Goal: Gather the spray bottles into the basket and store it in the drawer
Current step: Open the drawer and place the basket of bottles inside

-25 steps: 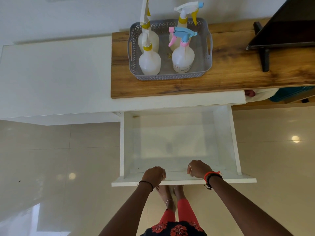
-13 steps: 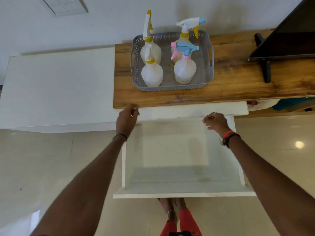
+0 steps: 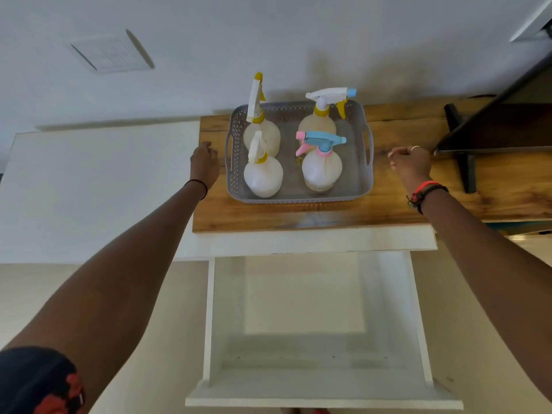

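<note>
Grey basket (image 3: pixel 298 199), four spray bottles (image 3: pixel 321 173) inside, sits on the wood top (image 3: pixel 397 204), upper middle. Left hand (image 3: pixel 204 162) and right hand (image 3: pixel 410 164) hover either side, loosely curled, holding nothing. White drawer (image 3: pixel 322 397) below is open.

The basket (image 3: pixel 298 198) at upper centre was grey perforated plastic; the bottles (image 3: pixel 321 171) translucent plastic; the countertop (image 3: pixel 388 210) grained wood; the drawer (image 3: pixel 310 324) smooth matt white.

Both bare arms reach far forward, well apart. The left hand (image 3: pixel 204 164), a thin black band (image 3: pixel 197 186) at its wrist, and the right hand (image 3: pixel 410 165), with red and black wristbands (image 3: pixel 427 192), hover with fingers loosely curled, holding nothing.
</note>
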{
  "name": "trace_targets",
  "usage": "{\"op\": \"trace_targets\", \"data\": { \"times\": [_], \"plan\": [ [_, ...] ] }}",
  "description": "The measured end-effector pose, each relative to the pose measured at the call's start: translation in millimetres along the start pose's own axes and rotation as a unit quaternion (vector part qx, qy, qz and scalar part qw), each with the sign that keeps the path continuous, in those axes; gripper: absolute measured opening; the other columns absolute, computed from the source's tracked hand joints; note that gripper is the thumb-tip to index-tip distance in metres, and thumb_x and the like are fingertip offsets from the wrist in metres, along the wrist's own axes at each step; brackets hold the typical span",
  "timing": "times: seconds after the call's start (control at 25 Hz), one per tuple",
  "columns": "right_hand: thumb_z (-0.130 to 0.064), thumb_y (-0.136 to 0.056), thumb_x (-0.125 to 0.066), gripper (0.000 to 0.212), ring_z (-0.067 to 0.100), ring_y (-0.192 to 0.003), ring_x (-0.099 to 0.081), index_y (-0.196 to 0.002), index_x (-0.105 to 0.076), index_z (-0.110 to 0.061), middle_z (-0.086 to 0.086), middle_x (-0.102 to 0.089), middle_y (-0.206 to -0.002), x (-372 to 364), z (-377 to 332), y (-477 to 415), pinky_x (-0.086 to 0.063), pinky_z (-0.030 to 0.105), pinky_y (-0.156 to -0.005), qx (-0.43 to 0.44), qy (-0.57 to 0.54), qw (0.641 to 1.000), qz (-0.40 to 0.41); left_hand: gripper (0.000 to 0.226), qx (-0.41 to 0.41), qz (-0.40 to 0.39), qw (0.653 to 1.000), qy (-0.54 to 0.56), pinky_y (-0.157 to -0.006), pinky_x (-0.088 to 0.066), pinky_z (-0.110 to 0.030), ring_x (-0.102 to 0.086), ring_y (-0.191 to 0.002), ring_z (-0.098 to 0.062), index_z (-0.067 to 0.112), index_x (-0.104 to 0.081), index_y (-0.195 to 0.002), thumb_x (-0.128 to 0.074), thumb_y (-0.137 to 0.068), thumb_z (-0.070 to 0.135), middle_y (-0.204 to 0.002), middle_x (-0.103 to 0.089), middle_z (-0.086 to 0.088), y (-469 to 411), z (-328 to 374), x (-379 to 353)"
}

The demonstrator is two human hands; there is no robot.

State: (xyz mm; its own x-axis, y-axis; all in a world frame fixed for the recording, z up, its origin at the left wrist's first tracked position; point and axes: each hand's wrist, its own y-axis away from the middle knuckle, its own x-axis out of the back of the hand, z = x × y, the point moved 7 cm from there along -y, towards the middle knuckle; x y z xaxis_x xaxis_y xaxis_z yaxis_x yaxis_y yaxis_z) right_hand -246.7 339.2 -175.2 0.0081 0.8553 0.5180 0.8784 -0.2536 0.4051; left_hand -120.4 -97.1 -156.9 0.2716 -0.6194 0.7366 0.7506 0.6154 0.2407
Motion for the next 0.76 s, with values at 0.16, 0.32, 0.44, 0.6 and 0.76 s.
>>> {"op": "trace_targets", "data": {
  "times": [0.16,0.32,0.44,0.6,0.76],
  "plan": [
    [-0.020,-0.090,-0.055,0.010,0.020,-0.083,-0.048,-0.096,-0.054,-0.012,0.007,-0.051,-0.091,-28.5,-14.4,-25.6,-0.040,0.030,-0.078,-0.028,-0.019,0.997,-0.064,0.022,0.067,-0.052,0.996,0.017,-0.068,-0.039,-0.029,-0.051,-0.089,-0.027,0.005,-0.058,-0.084,-0.039,-0.096,0.009,-0.083,-0.060,-0.009,-21.5,-6.6,-20.1],
    [-0.017,-0.091,-0.049,0.020,0.012,-0.059,-0.036,-0.072,-0.051,-0.015,0.000,-0.043,-0.069,-47.6,-26.9,-35.9,-0.031,0.027,-0.058,-0.042,-0.030,0.994,-0.095,0.026,0.099,-0.071,0.989,0.080,-0.070,-0.041,-0.031,-0.050,-0.081,-0.022,0.007,-0.055,-0.075,-0.038,-0.095,0.008,-0.082,-0.057,-0.013,-29.4,-11.3,-25.5],
    [-0.017,-0.094,-0.047,0.028,0.015,-0.059,-0.043,-0.067,-0.050,-0.013,0.003,-0.047,-0.068,-56.0,-31.7,-41.0,-0.038,0.029,-0.056,-0.030,0.005,0.995,-0.096,0.031,0.123,-0.068,0.980,0.143,-0.082,-0.049,-0.037,-0.059,-0.086,-0.023,0.009,-0.057,-0.068,-0.040,-0.095,0.008,-0.080,-0.063,-0.011,-30.0,-13.4,-29.7],
    [-0.008,-0.095,-0.044,0.034,0.035,-0.105,-0.063,-0.120,-0.056,0.013,0.023,-0.064,-0.113,-66.7,-33.9,-42.4,-0.050,0.047,-0.100,-0.038,-0.020,0.995,-0.087,0.025,0.142,-0.066,0.969,0.188,-0.085,-0.054,-0.034,-0.063,-0.079,-0.019,0.006,-0.067,-0.081,-0.050,-0.096,0.016,-0.078,-0.065,-0.004,-32.0,-12.7,-37.1],
    [0.002,-0.094,-0.036,0.027,0.020,-0.072,-0.068,-0.103,-0.059,0.013,0.018,-0.061,-0.085,-65.2,-31.9,-42.0,-0.056,0.022,-0.063,-0.056,-0.033,0.994,-0.084,0.026,0.181,-0.070,0.942,0.275,-0.073,-0.053,-0.025,-0.057,-0.064,-0.011,0.007,-0.060,-0.076,-0.047,-0.098,0.010,-0.074,-0.061,-0.004,-25.4,-8.2,-43.3]
  ]
}}
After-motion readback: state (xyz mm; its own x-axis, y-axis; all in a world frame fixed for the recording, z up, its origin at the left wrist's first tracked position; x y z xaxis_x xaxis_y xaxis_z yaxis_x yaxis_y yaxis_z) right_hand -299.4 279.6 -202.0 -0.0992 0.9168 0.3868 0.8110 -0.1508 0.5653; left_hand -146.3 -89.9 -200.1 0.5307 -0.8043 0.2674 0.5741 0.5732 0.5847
